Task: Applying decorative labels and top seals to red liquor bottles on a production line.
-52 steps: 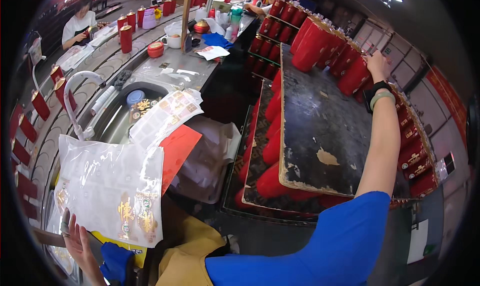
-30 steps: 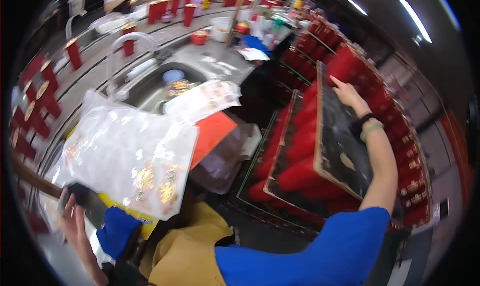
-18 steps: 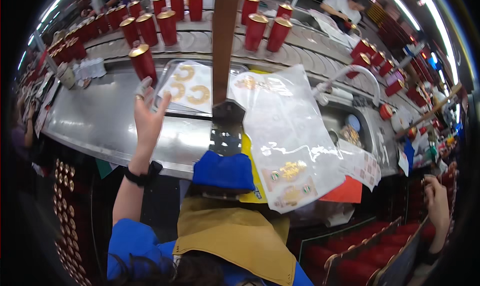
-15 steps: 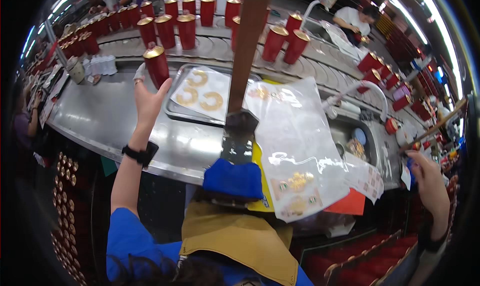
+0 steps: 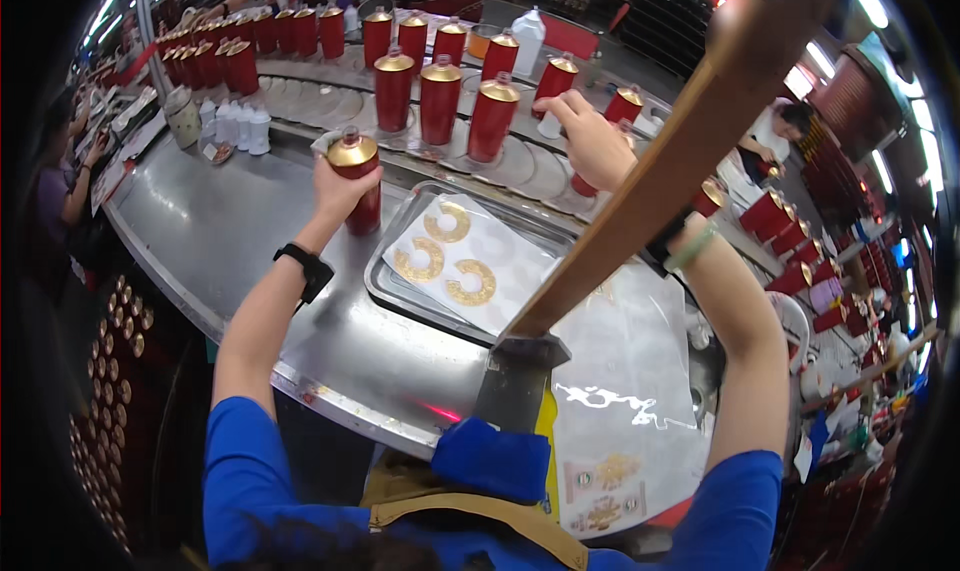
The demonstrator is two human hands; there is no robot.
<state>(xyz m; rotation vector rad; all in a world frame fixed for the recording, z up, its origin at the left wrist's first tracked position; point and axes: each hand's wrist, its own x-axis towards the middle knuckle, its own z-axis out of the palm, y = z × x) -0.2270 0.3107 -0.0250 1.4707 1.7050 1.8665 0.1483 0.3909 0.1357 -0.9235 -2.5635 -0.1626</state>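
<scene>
My left hand [image 5: 340,189] is closed around a red bottle [image 5: 368,209] with a gold shoulder and a clear neck. It stands upright over the steel worktop, left of a tray; whether its base touches is unclear. White covering shows on a left fingertip. Over the conveyor, my right hand [image 5: 597,149] reaches out with its fingers bent and apart, close to another red bottle [image 5: 553,83]. A small white piece [image 5: 549,126] shows under these fingers, perhaps a fingertip cover. The metal tray [image 5: 385,289] carries a white sheet [image 5: 500,236] with gold C-shaped pieces [image 5: 470,282].
A slanting wooden post [image 5: 640,176] crosses in front of my right arm. Several red bottles [image 5: 440,101] stand along the conveyor [image 5: 520,176]. White squeeze bottles [image 5: 258,131] are at the left. A clear plastic sheet [image 5: 625,371] covers the bench. Another person [image 5: 775,131] sits far right.
My right hand has moved from the far right across to the conveyor. My left hand still holds the bottle, lower in view and with fingers wrapped further round. The whole view has shifted.
</scene>
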